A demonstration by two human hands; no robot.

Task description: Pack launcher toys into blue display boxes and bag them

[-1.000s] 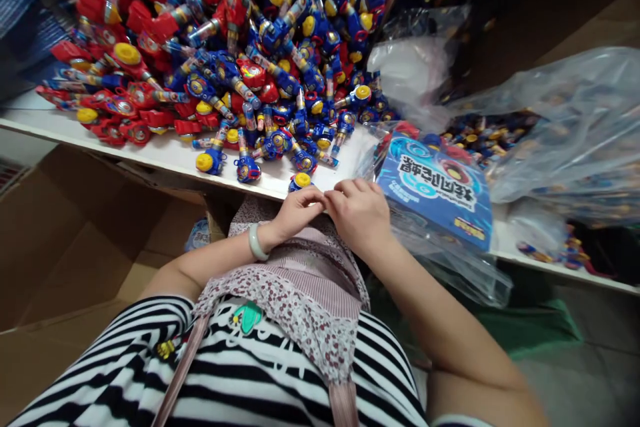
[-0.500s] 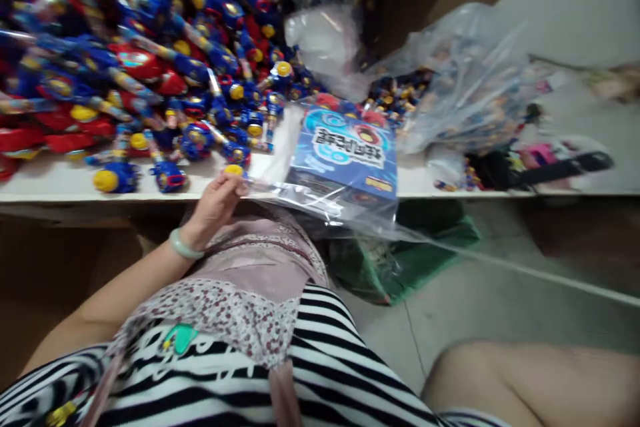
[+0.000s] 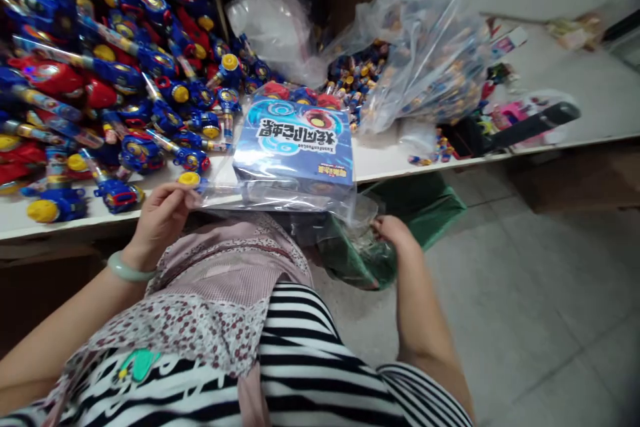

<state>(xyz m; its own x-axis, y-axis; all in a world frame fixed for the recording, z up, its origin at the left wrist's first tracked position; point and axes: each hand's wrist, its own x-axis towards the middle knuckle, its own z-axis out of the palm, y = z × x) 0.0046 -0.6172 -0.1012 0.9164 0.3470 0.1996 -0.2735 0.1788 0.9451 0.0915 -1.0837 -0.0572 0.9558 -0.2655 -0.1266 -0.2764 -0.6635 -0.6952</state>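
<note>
A blue printed box (image 3: 295, 143) lies inside a clear plastic bag (image 3: 280, 197) at the front edge of the white table (image 3: 380, 160). My left hand (image 3: 160, 217) pinches the bag's left edge near the table edge, fingers closed. My right hand (image 3: 393, 230) is lower, off the table's edge, closed on the bag's crumpled right end above a green bin (image 3: 400, 240). A jade bangle (image 3: 127, 270) circles my left wrist.
A big heap of red and blue toys with yellow caps (image 3: 115, 60) covers the table's left. Clear bags of small toys (image 3: 415, 53) sit at the back right. A black-handled tool (image 3: 525, 127) lies at the right edge. Grey floor (image 3: 525, 293) is to the right.
The view swung right. My hands, together at the table edge before, have parted: the left stays on the bag's edge, the right has gone down to the bag's right end over the green bin.
</note>
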